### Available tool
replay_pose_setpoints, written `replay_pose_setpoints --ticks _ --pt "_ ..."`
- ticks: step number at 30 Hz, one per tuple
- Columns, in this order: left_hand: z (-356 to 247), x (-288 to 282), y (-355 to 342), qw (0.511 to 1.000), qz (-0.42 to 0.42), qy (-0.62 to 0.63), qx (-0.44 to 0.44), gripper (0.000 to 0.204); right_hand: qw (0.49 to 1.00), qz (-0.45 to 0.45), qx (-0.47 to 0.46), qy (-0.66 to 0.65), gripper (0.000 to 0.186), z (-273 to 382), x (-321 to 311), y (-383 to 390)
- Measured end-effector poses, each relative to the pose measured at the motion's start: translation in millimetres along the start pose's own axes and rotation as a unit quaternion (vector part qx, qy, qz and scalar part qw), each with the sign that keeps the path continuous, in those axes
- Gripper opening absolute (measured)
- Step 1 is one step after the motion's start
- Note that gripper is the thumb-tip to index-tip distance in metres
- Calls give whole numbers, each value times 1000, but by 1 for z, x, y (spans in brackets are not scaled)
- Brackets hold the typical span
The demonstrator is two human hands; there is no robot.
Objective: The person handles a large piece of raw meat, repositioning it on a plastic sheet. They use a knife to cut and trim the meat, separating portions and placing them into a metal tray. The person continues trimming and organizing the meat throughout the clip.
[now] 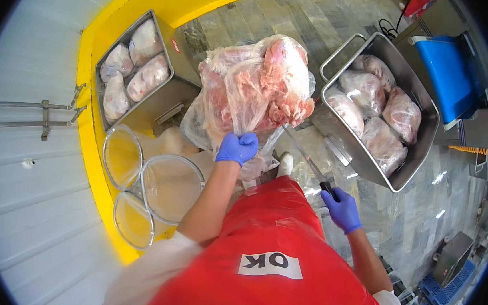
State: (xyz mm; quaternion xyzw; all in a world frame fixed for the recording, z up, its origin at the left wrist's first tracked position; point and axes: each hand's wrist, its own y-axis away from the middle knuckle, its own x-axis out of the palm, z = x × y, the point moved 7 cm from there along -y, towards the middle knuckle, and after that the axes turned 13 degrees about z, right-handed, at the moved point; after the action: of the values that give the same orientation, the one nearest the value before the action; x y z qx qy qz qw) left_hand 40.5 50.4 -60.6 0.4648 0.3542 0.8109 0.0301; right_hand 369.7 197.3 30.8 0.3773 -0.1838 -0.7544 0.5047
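In front of me is a large heap of raw meat (pixel 288 70), pink and white, partly covered by clear plastic wrap (pixel 246 92). My left hand (pixel 237 149), in a blue glove, is closed on a gathered end of that wrap at the near side of the meat. To the right, my right hand (pixel 342 209), gloved in blue too, grips the black handle of a long knife (pixel 306 157). Its blade points up and left, with the tip close to the meat's near right edge; whether it touches cannot be made out.
A metal bin (pixel 411 171) of wrapped meat pieces stands at right, another metal bin (pixel 172 77) at left. Round clear-walled containers with metal rims (pixel 173 158) sit left of my forearm. A yellow curb (pixel 82 111) runs along the white wall. A blue crate (pixel 445 286) lies lower right.
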Motion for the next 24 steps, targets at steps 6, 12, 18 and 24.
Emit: replay_pose_setpoints --ticks 6,12,18,24 --pt "-16 74 34 997 9 -80 -8 16 998 0 -29 50 49 28 6 -28" --pt "-56 87 43 964 -49 -260 34 19 999 19 -35 29 49 27 12 -36" --pt "-48 110 37 919 91 -380 44 30 999 12 -27 19 47 18 15 -25" --pt "-54 175 7 792 103 -574 180 39 999 33 20 14 48 7 20 -18"
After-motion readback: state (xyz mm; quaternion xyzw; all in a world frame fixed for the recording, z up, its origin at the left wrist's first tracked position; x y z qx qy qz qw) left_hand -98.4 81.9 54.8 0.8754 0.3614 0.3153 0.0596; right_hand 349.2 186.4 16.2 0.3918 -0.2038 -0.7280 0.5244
